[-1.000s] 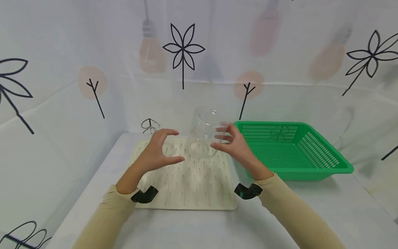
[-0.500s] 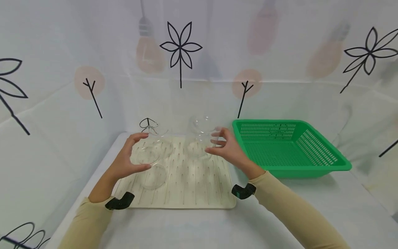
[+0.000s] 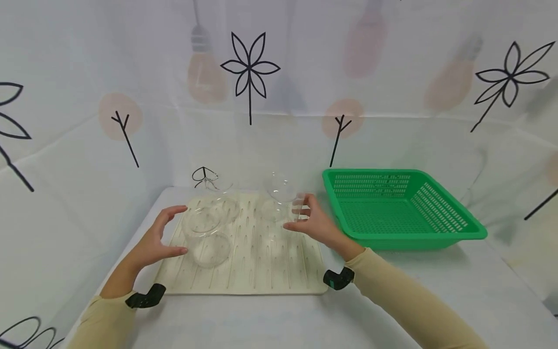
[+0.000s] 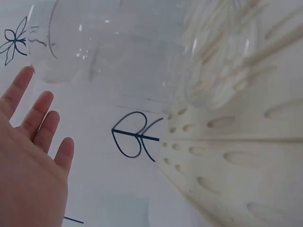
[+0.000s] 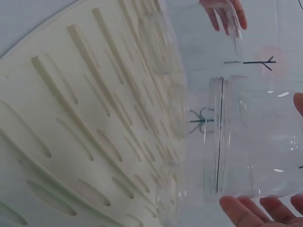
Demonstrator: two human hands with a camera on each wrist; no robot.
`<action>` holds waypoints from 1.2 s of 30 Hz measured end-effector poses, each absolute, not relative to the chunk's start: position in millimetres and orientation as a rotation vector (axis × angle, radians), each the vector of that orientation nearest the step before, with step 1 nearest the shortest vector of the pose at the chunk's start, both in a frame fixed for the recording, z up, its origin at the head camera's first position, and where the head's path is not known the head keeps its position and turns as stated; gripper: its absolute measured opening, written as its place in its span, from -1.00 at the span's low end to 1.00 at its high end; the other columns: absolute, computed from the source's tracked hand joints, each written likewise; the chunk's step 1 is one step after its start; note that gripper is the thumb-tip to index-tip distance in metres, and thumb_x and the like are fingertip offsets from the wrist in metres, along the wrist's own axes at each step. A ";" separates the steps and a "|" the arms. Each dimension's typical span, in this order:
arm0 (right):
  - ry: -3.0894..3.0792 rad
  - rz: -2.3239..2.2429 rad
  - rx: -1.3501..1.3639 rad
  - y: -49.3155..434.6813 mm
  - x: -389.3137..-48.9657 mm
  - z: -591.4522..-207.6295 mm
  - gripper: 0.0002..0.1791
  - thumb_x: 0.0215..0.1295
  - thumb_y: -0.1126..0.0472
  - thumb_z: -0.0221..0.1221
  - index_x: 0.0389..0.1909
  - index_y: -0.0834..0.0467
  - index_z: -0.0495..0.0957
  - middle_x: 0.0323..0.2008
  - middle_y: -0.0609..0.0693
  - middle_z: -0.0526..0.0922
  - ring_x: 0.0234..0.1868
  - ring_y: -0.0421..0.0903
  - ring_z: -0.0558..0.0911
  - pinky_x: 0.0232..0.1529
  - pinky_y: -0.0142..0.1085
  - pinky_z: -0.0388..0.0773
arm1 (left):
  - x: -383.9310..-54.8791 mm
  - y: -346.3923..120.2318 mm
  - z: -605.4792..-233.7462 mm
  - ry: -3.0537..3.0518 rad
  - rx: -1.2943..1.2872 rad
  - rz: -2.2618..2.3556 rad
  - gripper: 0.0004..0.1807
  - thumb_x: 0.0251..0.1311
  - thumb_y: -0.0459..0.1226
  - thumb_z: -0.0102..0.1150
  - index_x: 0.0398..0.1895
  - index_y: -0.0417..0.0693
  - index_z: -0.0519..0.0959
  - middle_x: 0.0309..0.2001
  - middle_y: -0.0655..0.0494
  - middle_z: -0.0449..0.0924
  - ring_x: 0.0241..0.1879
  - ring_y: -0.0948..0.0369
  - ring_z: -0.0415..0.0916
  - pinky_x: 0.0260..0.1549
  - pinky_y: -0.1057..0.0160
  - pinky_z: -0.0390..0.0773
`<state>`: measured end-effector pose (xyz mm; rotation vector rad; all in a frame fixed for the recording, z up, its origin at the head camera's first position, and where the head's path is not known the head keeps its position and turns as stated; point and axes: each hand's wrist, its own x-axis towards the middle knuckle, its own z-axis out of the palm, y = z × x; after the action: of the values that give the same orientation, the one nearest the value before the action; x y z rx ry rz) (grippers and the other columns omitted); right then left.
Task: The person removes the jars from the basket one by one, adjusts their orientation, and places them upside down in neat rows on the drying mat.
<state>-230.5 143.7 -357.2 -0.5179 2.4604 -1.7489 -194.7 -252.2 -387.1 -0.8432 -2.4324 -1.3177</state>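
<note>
My right hand (image 3: 317,224) holds a clear, round-sided jar (image 3: 280,186) at the back right of a cream ribbed mat (image 3: 257,276). Through its clear wall the fingertips show, and in the right wrist view the fingers lie along the jar (image 5: 260,137). A clear ring (image 3: 273,212) appears below it; whether this is the same jar's base or another jar, I cannot tell. Left of a second clear jar (image 3: 205,237), at the mat's front left, my left hand (image 3: 146,249) is spread with fingertips just off it. Another clear jar (image 3: 224,201) stands behind that one.
A green plastic basket (image 3: 405,237) with slotted walls stands right of the mat, close to my right wrist. White table cloth (image 3: 261,322) runs along the front. A printed white curtain (image 3: 279,140) rises behind the mat and at the left side.
My left hand has moved left and down, away from the mat's middle; the front left jar now stands there beside it. My right hand and its jar have shifted slightly left and lower.
</note>
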 end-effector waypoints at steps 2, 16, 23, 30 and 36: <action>2.463 -1.740 -0.501 143.8 -230.3 -361.3 -0.14 -0.02 0.25 0.40 0.22 0.22 0.07 0.14 0.20 0.25 0.20 0.18 0.36 0.04 -0.07 0.47 | -195.2 -258.6 -394.1 -2.499 -0.793 -1.312 0.00 -0.31 -0.44 0.47 0.32 -0.17 0.16 0.27 -0.13 0.11 0.30 0.16 -0.03 0.24 -0.09 -0.01; 2.404 -1.680 -0.441 142.8 -223.7 -391.2 -0.22 -0.05 0.26 0.42 0.11 0.21 0.13 0.10 0.17 0.25 0.19 0.19 0.35 0.06 -0.08 0.45 | -192.0 -294.8 -428.5 -2.842 -0.651 -1.021 -0.05 -0.35 -0.09 0.56 0.19 -0.19 0.31 0.24 -0.33 0.09 0.21 -0.31 -0.03 -0.02 -0.42 0.07; 2.352 -1.690 -0.455 144.1 -223.3 -400.3 -0.26 -0.04 0.32 0.39 0.07 0.22 0.11 0.13 0.19 0.19 0.22 0.19 0.30 0.13 -0.04 0.37 | -193.0 -300.1 -433.7 -2.923 -0.716 -0.870 -0.10 -0.46 -0.05 0.57 0.08 -0.18 0.43 0.20 -0.44 0.16 0.17 -0.39 0.01 -0.03 -0.41 0.10; 2.331 -1.673 -0.476 142.6 -223.3 -404.8 -0.23 -0.02 0.35 0.38 0.12 0.19 0.08 0.16 0.11 0.16 0.27 0.14 0.26 0.15 -0.05 0.34 | -191.0 -306.9 -436.1 -3.045 -0.703 -0.858 0.01 -0.53 0.01 0.57 0.15 -0.17 0.41 0.25 -0.44 0.14 0.22 -0.46 -0.14 0.01 -0.45 -0.03; 2.329 -1.668 -0.501 145.0 -223.5 -408.2 -0.14 -0.03 0.33 0.39 0.20 0.23 0.02 0.18 0.15 0.13 0.28 0.14 0.23 0.19 -0.06 0.29 | -190.6 -308.8 -438.9 -3.092 -0.677 -0.836 0.08 -0.53 0.08 0.56 0.21 -0.15 0.37 0.30 -0.44 0.08 0.24 -0.46 -0.17 0.04 -0.45 -0.07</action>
<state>-223.5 145.0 -408.2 -0.5010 2.3287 -1.6684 -190.6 -308.8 -438.9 -0.6766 -3.0922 -0.8356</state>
